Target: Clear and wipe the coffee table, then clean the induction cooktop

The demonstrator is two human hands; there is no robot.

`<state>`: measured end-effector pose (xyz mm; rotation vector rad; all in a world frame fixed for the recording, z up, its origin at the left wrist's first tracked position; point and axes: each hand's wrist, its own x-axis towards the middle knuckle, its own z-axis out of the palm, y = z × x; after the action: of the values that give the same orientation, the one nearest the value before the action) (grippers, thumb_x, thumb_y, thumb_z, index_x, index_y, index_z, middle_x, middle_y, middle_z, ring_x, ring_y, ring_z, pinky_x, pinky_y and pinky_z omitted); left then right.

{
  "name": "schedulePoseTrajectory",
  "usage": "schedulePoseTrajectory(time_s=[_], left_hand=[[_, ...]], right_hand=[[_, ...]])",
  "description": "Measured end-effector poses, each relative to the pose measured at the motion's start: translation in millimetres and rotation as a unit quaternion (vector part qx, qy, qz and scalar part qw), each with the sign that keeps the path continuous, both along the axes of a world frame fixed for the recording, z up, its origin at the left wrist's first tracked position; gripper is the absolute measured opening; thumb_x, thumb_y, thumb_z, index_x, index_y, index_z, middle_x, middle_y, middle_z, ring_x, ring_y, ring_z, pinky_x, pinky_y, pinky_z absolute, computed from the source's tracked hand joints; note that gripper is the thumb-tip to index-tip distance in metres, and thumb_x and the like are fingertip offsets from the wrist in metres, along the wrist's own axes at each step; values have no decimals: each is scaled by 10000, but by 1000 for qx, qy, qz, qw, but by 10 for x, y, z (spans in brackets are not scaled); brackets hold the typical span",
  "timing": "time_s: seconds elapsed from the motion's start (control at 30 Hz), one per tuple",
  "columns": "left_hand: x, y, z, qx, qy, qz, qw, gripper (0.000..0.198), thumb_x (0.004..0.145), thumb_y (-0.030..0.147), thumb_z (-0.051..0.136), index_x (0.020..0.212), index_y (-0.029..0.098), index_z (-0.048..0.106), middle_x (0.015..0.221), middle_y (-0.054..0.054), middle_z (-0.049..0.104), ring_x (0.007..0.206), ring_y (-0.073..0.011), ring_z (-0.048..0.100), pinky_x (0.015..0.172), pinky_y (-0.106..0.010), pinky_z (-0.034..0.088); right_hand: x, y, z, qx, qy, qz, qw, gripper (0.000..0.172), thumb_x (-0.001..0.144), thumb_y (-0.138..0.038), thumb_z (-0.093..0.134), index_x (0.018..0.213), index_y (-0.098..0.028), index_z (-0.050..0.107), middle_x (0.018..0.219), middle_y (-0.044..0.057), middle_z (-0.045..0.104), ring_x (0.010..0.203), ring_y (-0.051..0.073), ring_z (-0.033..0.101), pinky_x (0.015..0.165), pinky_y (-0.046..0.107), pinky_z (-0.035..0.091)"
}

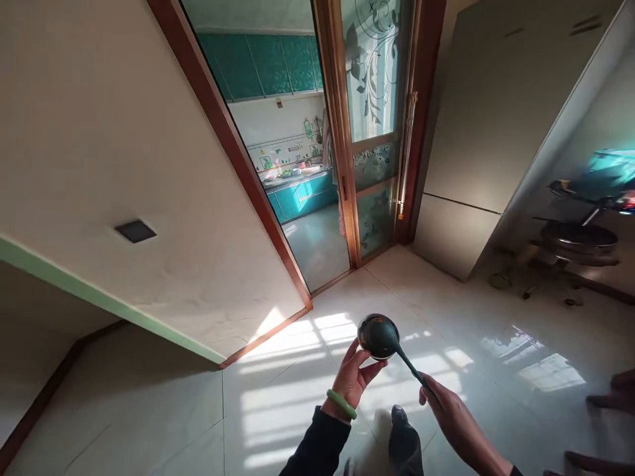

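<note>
A dark ladle is held out in front of me over the tiled floor. My left hand, with a green bangle on its wrist, cups the underside of the ladle's bowl with curled fingers. My right hand is closed round the ladle's thin handle lower right. A dark shoe shows below between my arms.
A sliding glass door in a brown frame stands open onto a kitchen with teal cabinets. A tall grey cabinet stands right of it. A metal pan on a stand is at far right. Sunlit pale floor tiles lie ahead.
</note>
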<state>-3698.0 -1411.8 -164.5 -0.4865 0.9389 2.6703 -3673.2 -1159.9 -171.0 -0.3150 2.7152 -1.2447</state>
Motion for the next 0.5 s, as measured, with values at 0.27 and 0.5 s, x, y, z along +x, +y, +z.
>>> schedulePoseTrajectory(time_s=[0.27,0.5], left_hand=[[-1938,-892,-17,-4,-4,127,992,576,818,201,829,1364,198,647,1217,-116,775,1050,-297,799,1081,-452,599],[-3617,-2012,-93,4,-28,255,967,584,827,182,823,1373,196,618,1222,-114,769,1039,-286,801,1080,-447,601]], right_hand=[[-2659,-904,234,38,0,160,986,428,1070,-497,324,1047,-245,670,825,54,729,677,218,655,639,320,494],[-4893,-2217,240,73,-52,279,956,434,1091,-493,296,922,-243,608,782,29,662,643,191,576,619,302,422]])
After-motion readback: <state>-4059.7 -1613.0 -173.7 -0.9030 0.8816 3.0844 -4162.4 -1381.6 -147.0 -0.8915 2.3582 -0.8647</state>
